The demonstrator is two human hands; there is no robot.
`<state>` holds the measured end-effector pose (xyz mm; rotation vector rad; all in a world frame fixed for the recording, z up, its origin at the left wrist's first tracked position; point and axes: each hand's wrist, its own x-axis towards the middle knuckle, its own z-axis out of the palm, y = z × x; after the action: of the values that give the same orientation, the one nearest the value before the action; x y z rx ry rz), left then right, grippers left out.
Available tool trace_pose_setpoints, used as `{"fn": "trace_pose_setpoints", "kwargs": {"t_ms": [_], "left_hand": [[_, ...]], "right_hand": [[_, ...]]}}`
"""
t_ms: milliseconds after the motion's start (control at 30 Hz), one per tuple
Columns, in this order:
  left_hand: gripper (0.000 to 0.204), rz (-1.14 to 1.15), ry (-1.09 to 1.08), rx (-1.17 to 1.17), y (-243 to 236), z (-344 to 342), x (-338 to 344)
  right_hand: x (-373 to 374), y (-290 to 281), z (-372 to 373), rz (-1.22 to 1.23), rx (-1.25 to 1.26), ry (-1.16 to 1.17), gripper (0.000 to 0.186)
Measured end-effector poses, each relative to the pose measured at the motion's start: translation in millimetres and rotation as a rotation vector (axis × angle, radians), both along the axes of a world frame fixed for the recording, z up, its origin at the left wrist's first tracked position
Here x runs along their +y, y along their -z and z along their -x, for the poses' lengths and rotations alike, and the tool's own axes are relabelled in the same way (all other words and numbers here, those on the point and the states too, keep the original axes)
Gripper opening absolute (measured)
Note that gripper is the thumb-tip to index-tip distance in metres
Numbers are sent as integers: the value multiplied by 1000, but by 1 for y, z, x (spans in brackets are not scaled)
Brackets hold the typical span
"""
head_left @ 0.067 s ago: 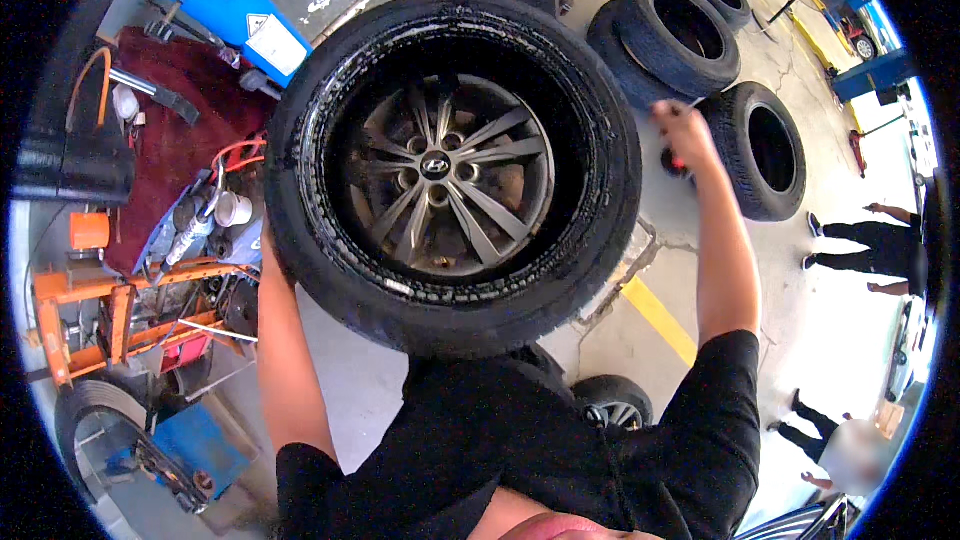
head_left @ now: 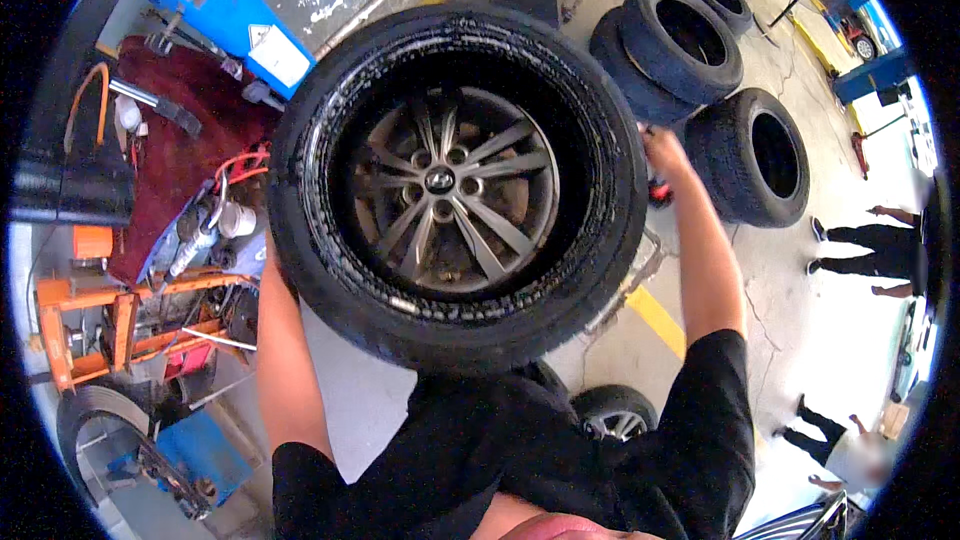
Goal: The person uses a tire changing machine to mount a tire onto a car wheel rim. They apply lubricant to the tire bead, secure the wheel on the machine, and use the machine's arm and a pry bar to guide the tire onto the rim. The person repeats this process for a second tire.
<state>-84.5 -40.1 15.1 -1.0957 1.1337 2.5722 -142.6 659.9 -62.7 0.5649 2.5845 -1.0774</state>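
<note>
A large black tire (head_left: pixel 330 310) with wet-looking streaks on its inner ring surrounds a dark grey multi-spoke alloy wheel (head_left: pixel 440 180) in front of me. My left forearm (head_left: pixel 292 370) runs up to the tire's left edge, where my left hand is hidden. My right hand (head_left: pixel 660 150) is beside the tire's upper right edge, its fingers curled in on something small that I cannot make out. Just below that hand is a small red object (head_left: pixel 660 193), partly hidden.
Several tires (head_left: pixel 750 160) lie at the right. Two people (head_left: pixel 860 250) (head_left: pixel 815 430) stand at the far right. At left are a blue bin (head_left: pixel 215 10), maroon cloth (head_left: pixel 150 190) and orange metal frame (head_left: pixel 120 330). Another wheel (head_left: pixel 615 420) is low behind my body.
My right hand has moved down and left toward the tire's edge. The tire and wheel appear slightly lower in the picture.
</note>
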Motion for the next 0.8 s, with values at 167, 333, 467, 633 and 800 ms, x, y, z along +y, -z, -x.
{"fn": "trace_pose_setpoints", "kwargs": {"t_ms": [167, 333, 467, 633, 800], "left_hand": [[63, 19, 25, 119, -8, 3, -10], [65, -69, 161, 268, -19, 37, 10], [66, -146, 247, 454, -56, 84, 32], [68, -310, 381, 688, -116, 146, 94], [71, -294, 459, 799, -132, 171, 127]], "right_hand": [[-51, 65, 9, 1146, -106, 409, 52], [26, 36, -34, 1089, 106, 449, 52], [42, -104, -40, 915, 320, 487, 52], [51, -268, -62, 713, 679, 476, 53], [59, -249, -46, 715, 759, 528, 53]]}}
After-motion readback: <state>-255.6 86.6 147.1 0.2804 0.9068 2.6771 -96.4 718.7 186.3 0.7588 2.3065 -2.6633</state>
